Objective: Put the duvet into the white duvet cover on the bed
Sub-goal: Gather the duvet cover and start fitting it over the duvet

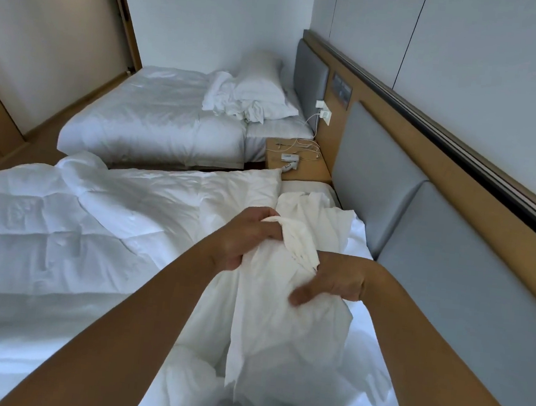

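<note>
Bunching white duvet cover near headboard; my left hand and right hand both curled round its fabric. Duvet lies spread farther from headboard, uncovered. Next, probably: find cover's opening.

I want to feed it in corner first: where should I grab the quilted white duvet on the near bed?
Probably the pointed corner of the quilted white duvet, by the grey padded headboard: it sticks out free, nearest the crumpled white duvet cover that the left hand and right hand grip. Come from the headboard side; the rest lies flat, offering no hold.
</note>
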`<state>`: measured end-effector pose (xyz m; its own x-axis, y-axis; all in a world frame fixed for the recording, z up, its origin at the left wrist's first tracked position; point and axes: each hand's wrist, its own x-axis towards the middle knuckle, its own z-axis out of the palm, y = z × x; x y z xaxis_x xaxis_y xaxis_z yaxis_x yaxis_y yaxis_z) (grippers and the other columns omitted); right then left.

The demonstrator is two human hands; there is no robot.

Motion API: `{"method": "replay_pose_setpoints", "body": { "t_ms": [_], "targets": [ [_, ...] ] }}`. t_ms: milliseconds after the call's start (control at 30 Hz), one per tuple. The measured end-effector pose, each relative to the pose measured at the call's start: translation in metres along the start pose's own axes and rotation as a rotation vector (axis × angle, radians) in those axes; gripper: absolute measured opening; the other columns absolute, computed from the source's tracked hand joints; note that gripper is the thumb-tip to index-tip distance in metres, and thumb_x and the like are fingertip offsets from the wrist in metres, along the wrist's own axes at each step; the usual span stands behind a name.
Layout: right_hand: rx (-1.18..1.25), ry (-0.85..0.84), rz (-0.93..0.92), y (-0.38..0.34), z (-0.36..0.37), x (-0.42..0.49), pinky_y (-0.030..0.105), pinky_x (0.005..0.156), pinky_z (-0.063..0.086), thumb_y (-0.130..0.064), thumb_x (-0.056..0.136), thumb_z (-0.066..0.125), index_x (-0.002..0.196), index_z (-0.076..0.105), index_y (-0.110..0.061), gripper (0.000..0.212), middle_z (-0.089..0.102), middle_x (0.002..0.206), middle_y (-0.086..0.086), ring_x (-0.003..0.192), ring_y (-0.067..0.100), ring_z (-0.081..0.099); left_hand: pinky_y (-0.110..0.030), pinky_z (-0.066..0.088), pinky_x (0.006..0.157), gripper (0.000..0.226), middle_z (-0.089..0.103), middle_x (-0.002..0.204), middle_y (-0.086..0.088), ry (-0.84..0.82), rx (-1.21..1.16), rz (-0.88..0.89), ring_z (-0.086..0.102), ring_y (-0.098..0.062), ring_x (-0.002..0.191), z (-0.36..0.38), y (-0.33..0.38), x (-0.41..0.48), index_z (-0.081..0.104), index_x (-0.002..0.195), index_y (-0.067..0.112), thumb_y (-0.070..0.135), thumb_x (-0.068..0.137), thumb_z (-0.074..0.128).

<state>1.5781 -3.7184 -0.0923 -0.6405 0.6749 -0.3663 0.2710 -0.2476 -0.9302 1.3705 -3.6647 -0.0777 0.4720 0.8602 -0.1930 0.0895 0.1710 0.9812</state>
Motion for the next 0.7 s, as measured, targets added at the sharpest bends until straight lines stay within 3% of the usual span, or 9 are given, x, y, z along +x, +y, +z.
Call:
{"method": "replay_pose_setpoints", "body": {
  "t_ms": [67,167,233,300,400,467,533,600,700],
  "targets": [
    [0.152,0.124,-0.104,-0.003,-0.003,-0.001,0.027,0.082,0.057,-0.006,0.082,0.077,0.104,0.079,-0.028,0.032,0.075,0.11,0.0,0.103,0.017,0.071,-0.036,0.055,0.08,0.035,0.075,0.1,-0.01,-0.017,-0.007,-0.09,0.071,-0.026,0.094,-0.001,-0.006,-0.002,0.076,0.099,0.011,0.028,0.069,0.075],
    [0.309,0.326,-0.162,-0.003,-0.007,0.001,0.03,0.078,0.058,-0.018,0.078,0.075,0.094,0.081,-0.019,0.017,0.076,0.103,0.006,0.096,0.02,0.073,-0.033,0.057,0.081,0.046,0.076,0.107,-0.007,-0.216,-0.032,-0.29,0.074,-0.022,0.095,-0.007,-0.017,-0.016,0.079,0.103,0.017,0.036,0.061,0.085],
    [0.318,0.437,-0.183,-0.002,-0.002,0.008,0.03,0.076,0.059,-0.02,0.083,0.077,0.092,0.081,-0.02,0.01,0.077,0.103,0.007,0.096,0.021,0.074,-0.032,0.057,0.087,0.037,0.074,0.116,-0.007,-0.396,0.01,-0.225,0.071,-0.024,0.107,-0.007,-0.022,-0.022,0.078,0.107,0.023,0.017,0.071,0.084],
    [0.296,0.547,-0.201,-0.002,0.003,0.016,0.024,0.069,0.058,-0.021,0.092,0.071,0.092,0.078,-0.019,0.007,0.078,0.096,0.001,0.09,0.016,0.075,-0.03,0.054,0.093,0.047,0.071,0.125,-0.006,-0.526,0.103,-0.121,0.066,-0.025,0.118,-0.006,-0.021,-0.026,0.074,0.117,0.024,-0.001,0.078,0.078],
    [0.068,0.648,-0.142,-0.007,0.004,0.013,0.013,0.064,0.051,-0.036,0.09,0.072,0.092,0.071,-0.018,0.018,0.075,0.082,-0.009,0.082,0.011,0.072,-0.027,0.053,0.093,0.047,0.072,0.123,-0.003,-0.556,0.235,-0.065,0.067,-0.02,0.117,-0.008,-0.01,-0.03,0.072,0.118,0.024,-0.003,0.079,0.078],
    [0.105,0.505,-0.121,-0.003,-0.001,0.005,0.02,0.072,0.053,-0.048,0.074,0.082,0.089,0.077,-0.021,0.032,0.075,0.087,-0.005,0.087,0.015,0.071,-0.026,0.053,0.089,0.038,0.074,0.114,0.0,-0.414,0.209,-0.003,0.069,-0.017,0.109,-0.014,-0.005,-0.03,0.073,0.113,0.022,0.002,0.081,0.077],
    [0.179,0.233,-0.093,0.0,-0.001,-0.006,0.027,0.075,0.057,-0.034,0.062,0.087,0.094,0.08,-0.028,0.033,0.076,0.096,-0.001,0.091,0.015,0.072,-0.028,0.052,0.083,0.027,0.074,0.102,-0.001,-0.239,0.123,0.072,0.069,-0.016,0.099,-0.019,-0.002,-0.025,0.072,0.107,0.01,0.007,0.08,0.074],
    [0.054,0.026,-0.012,-0.003,0.003,-0.008,0.027,0.075,0.059,-0.017,0.058,0.089,0.096,0.079,-0.033,0.042,0.077,0.1,-0.002,0.094,0.015,0.074,-0.028,0.052,0.078,0.023,0.073,0.095,-0.003,-0.157,0.074,0.102,0.068,-0.016,0.092,-0.015,0.002,-0.02,0.071,0.101,0.006,0.006,0.078,0.071],
    [-0.082,0.071,0.035,-0.008,0.006,-0.001,0.023,0.079,0.058,-0.019,0.06,0.095,0.102,0.076,-0.038,0.05,0.076,0.11,-0.007,0.103,0.011,0.072,-0.031,0.055,0.074,0.022,0.074,0.095,-0.007,-0.067,0.024,0.061,0.071,-0.021,0.091,-0.006,0.003,-0.01,0.075,0.096,0.009,0.011,0.075,0.071]
  ]
}}
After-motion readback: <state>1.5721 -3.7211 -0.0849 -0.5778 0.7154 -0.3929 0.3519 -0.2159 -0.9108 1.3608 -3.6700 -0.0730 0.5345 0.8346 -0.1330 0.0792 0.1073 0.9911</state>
